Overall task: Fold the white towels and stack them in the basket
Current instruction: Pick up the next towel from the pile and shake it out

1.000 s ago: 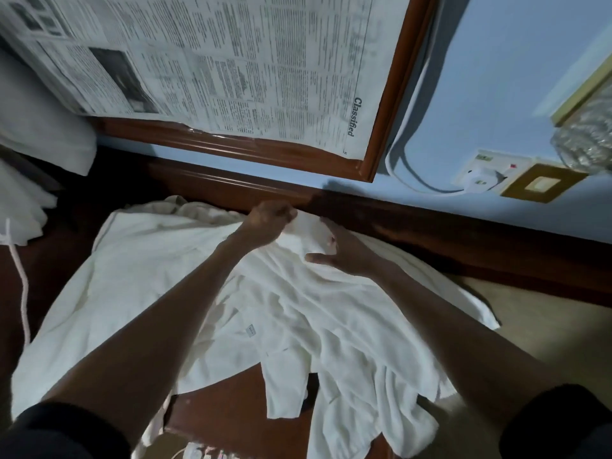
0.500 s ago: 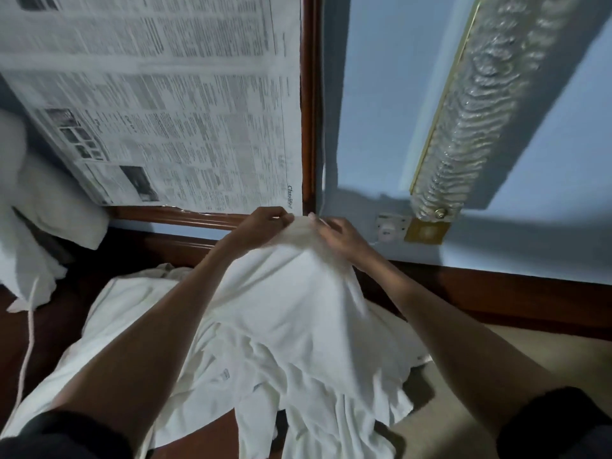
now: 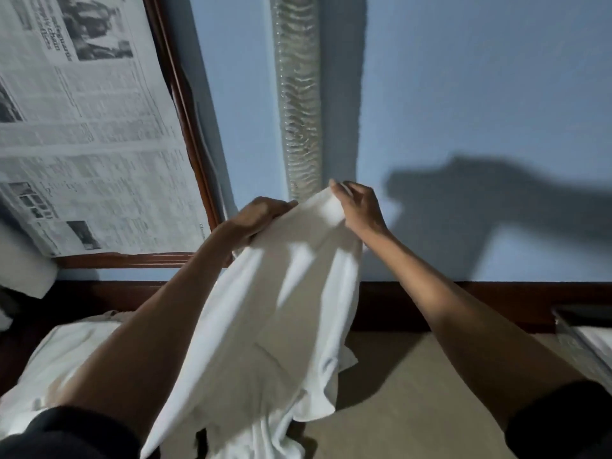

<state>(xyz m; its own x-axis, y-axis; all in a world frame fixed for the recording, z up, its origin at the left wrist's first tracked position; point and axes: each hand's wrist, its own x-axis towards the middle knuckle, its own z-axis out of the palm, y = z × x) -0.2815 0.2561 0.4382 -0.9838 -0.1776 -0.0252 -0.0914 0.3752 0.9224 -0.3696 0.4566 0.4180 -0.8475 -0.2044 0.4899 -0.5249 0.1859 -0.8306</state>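
A white towel (image 3: 275, 313) hangs in the air in front of the blue wall, lifted by its top edge. My left hand (image 3: 258, 217) grips that edge on the left. My right hand (image 3: 359, 207) pinches it on the right, a short way from the left hand. The towel drapes down between my forearms and its lower part trails toward the pile. More white towels (image 3: 63, 359) lie in a heap at the lower left. A basket (image 3: 583, 346) with something white inside shows at the right edge, partly cut off.
A wooden frame (image 3: 185, 120) covered with newspaper hangs on the wall at the left. A ribbed glass wall lamp (image 3: 298, 94) runs up the middle. A dark wooden ledge (image 3: 463, 303) runs along the wall, with a beige surface (image 3: 414, 392) below.
Both hands have raised the towel higher off the pile and drawn a little apart along its top edge. The view has tilted upward, and the basket now shows at the right.
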